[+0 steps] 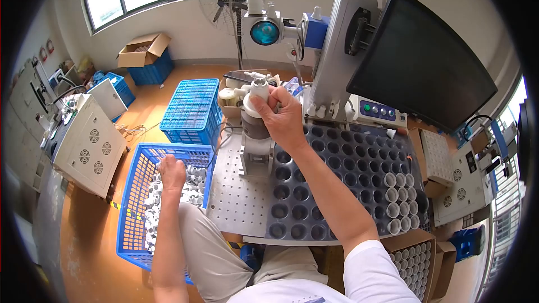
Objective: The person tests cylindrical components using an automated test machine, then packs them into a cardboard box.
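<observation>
My right hand point(278, 113) is closed around a white cup-shaped part point(258, 91) on top of the grey cylindrical fixture point(256, 129), below the machine's teal lens point(264, 32). My left hand point(172, 173) is over the blue basket point(130, 247), which holds a heap of small white parts point(195, 184). Its fingers are curled together, and what they hold, if anything, is too small to make out. Right of the fixture lies a dark tray point(289, 213) with rows of round holes; several white cups point(400, 194) stand at its right side.
A perforated metal plate point(236, 205) lies between basket and tray. A large monitor point(424, 59) hangs at the right above a control box point(376, 110). Blue crates point(191, 104) stand beyond the basket. A carton of white cups point(412, 264) sits below the tray's right edge.
</observation>
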`<move>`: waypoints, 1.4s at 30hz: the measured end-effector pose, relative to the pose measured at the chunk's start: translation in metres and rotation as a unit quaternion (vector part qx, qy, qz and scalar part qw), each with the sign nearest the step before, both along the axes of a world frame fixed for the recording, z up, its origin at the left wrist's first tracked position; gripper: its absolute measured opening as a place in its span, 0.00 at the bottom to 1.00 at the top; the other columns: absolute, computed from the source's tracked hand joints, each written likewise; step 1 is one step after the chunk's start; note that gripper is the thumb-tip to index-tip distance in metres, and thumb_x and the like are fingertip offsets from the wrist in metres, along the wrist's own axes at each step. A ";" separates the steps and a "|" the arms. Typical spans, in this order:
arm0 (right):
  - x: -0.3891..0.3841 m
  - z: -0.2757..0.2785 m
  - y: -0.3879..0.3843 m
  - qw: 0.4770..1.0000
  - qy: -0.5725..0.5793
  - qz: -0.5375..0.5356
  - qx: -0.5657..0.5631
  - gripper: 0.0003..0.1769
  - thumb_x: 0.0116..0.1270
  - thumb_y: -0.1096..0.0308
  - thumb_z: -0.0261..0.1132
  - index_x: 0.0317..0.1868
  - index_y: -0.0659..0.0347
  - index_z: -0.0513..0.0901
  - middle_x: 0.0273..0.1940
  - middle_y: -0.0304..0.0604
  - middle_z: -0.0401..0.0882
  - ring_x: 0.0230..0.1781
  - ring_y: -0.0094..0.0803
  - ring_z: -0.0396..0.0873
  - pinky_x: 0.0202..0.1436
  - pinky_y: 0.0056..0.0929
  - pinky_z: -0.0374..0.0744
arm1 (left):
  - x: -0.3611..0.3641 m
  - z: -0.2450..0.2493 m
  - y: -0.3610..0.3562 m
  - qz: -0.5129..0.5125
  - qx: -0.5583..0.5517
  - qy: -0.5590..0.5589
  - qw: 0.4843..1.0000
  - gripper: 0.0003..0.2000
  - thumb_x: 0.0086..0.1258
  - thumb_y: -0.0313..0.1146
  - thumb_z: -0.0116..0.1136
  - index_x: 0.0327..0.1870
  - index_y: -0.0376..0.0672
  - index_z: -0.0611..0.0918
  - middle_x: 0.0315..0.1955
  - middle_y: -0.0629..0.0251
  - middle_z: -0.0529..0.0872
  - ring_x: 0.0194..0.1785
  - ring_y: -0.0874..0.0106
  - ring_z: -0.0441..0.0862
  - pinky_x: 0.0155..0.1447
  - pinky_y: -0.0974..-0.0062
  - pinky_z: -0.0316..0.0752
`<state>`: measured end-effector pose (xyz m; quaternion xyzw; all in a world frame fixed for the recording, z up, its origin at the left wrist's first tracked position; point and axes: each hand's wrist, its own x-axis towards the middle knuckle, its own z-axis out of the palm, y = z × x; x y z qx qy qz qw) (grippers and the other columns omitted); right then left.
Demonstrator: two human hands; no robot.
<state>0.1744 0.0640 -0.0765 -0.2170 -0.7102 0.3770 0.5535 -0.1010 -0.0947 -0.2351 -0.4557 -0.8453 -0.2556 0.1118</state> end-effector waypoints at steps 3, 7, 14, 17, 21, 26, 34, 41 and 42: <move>0.024 -0.011 0.004 0.997 -0.025 -0.034 0.060 0.16 0.63 0.61 0.69 0.40 0.66 0.78 0.39 0.50 0.84 0.40 0.32 0.80 0.46 0.30 0.76 | 0.050 -0.014 0.006 -0.095 -0.055 -0.047 0.993 0.10 0.62 0.32 0.49 0.35 0.33 0.73 0.37 0.43 0.79 0.44 0.45 0.75 0.52 0.50 0.69; 0.123 -0.017 -0.001 0.908 -0.387 -0.156 -0.045 0.27 0.61 0.47 0.66 0.44 0.66 0.79 0.41 0.56 0.84 0.46 0.50 0.81 0.52 0.41 0.76 | 0.097 -0.009 -0.004 -0.157 -0.117 -0.142 0.970 0.10 0.61 0.31 0.50 0.36 0.32 0.75 0.39 0.42 0.80 0.46 0.45 0.76 0.54 0.52 0.71; 0.148 -0.064 -0.034 0.751 -0.640 -0.130 -0.099 0.27 0.56 0.47 0.66 0.41 0.65 0.80 0.39 0.58 0.83 0.46 0.52 0.81 0.50 0.46 0.77 | 0.103 0.005 0.007 -0.190 -0.183 -0.156 0.952 0.10 0.62 0.31 0.50 0.38 0.32 0.77 0.40 0.41 0.80 0.49 0.46 0.77 0.56 0.54 0.71; 0.153 -0.061 -0.023 0.813 -0.560 -0.073 -0.142 0.27 0.53 0.54 0.69 0.49 0.65 0.80 0.42 0.60 0.83 0.46 0.52 0.81 0.52 0.43 0.77 | 0.105 0.014 -0.003 -0.175 -0.198 -0.182 0.947 0.11 0.62 0.31 0.50 0.38 0.33 0.79 0.41 0.42 0.81 0.51 0.47 0.77 0.57 0.55 0.71; 0.143 -0.077 0.011 0.951 -0.262 -0.131 -0.100 0.24 0.58 0.67 0.69 0.54 0.66 0.77 0.44 0.55 0.83 0.45 0.41 0.83 0.51 0.31 0.77 | 0.106 0.015 -0.009 -0.199 -0.192 -0.188 0.942 0.11 0.62 0.32 0.50 0.37 0.33 0.79 0.42 0.44 0.81 0.51 0.48 0.77 0.58 0.56 0.71; 0.153 -0.139 0.030 0.962 -0.177 -0.193 -0.076 0.23 0.60 0.67 0.69 0.54 0.65 0.76 0.42 0.50 0.84 0.43 0.34 0.82 0.50 0.29 0.77 | 0.107 0.014 -0.008 -0.218 -0.188 -0.182 0.940 0.11 0.63 0.32 0.50 0.39 0.33 0.79 0.43 0.45 0.81 0.52 0.49 0.77 0.58 0.57 0.71; 0.155 -0.141 0.031 0.959 -0.170 -0.209 -0.083 0.22 0.58 0.67 0.70 0.52 0.65 0.77 0.40 0.48 0.83 0.41 0.32 0.82 0.48 0.28 0.77 | 0.114 0.012 -0.001 -0.252 -0.190 -0.187 0.930 0.11 0.63 0.32 0.49 0.35 0.32 0.78 0.39 0.42 0.81 0.49 0.47 0.76 0.55 0.54 0.71; 0.157 -0.146 0.034 0.946 -0.195 -0.256 -0.040 0.21 0.57 0.66 0.70 0.49 0.68 0.79 0.43 0.50 0.82 0.43 0.38 0.81 0.50 0.31 0.76 | 0.112 0.005 -0.001 -0.265 -0.199 -0.180 0.926 0.10 0.63 0.31 0.49 0.35 0.32 0.77 0.38 0.42 0.81 0.48 0.46 0.77 0.55 0.54 0.71; 0.157 -0.145 0.034 0.946 -0.196 -0.256 -0.042 0.21 0.57 0.66 0.70 0.49 0.68 0.79 0.44 0.50 0.81 0.44 0.39 0.81 0.50 0.31 0.76 | 0.112 0.004 -0.001 -0.265 -0.196 -0.179 0.927 0.10 0.63 0.31 0.49 0.36 0.32 0.77 0.38 0.42 0.81 0.48 0.46 0.76 0.55 0.54 0.71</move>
